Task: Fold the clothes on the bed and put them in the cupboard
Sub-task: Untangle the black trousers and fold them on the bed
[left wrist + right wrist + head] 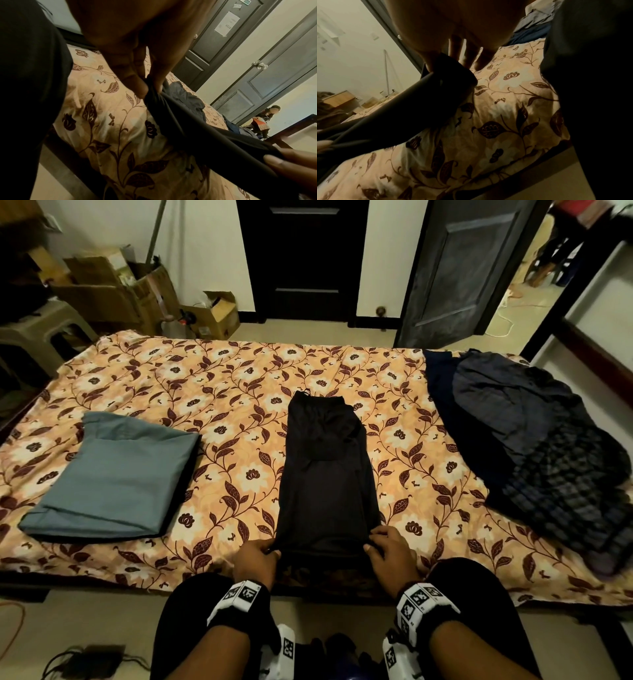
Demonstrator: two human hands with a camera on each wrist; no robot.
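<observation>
Black trousers (325, 474) lie lengthwise in the middle of the floral bed (239, 378), waistband far, hem near. My left hand (257, 556) pinches the near left corner of the hem, thumb and fingers closed on the black cloth (154, 93). My right hand (387, 546) pinches the near right corner (447, 70). The hem is lifted slightly off the sheet between both hands. A folded grey-blue garment (113, 474) rests on the left of the bed. A heap of dark unfolded clothes (534, 450) lies on the right.
Cardboard boxes (113, 289) and a plastic stool (37, 330) stand beyond the bed's far left. A dark closed door (301, 258) faces me; an open door (455, 268) is at the right. A person (267, 116) stands beyond that doorway. My knees press against the bed's near edge.
</observation>
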